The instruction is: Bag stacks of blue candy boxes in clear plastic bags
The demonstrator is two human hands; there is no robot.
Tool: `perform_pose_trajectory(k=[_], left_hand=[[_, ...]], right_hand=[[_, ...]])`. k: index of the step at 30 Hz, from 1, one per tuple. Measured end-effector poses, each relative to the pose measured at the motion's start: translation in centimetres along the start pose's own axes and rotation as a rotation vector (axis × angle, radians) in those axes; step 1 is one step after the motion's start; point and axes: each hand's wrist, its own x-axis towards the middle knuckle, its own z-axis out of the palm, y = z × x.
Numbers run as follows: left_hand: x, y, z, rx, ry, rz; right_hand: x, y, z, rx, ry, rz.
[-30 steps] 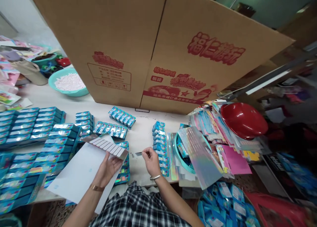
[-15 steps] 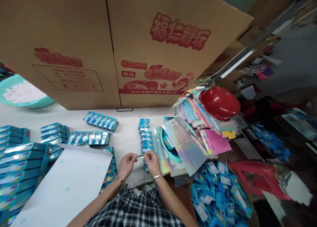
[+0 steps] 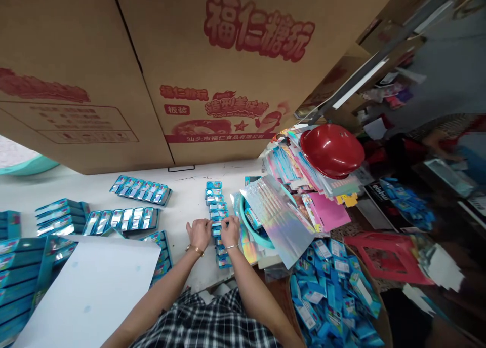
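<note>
Near the tabletop front edge, both hands have dropped from pinching a small strip in the air: left hand and right hand now press, fingers curled, onto the packet column, so the strip is apparently being applied there.

White worktable, tall cardboard box behind, dim cluttered floor
</note>
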Motion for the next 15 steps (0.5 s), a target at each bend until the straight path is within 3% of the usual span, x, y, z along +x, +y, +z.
perform_pose_trajectory(k=[15], left_hand=[[0.62, -0.45, 0.69, -0.161, 0.035, -0.002]], right_hand=[[0.23, 0.60, 1.00, -0.058, -0.003, -0.024]])
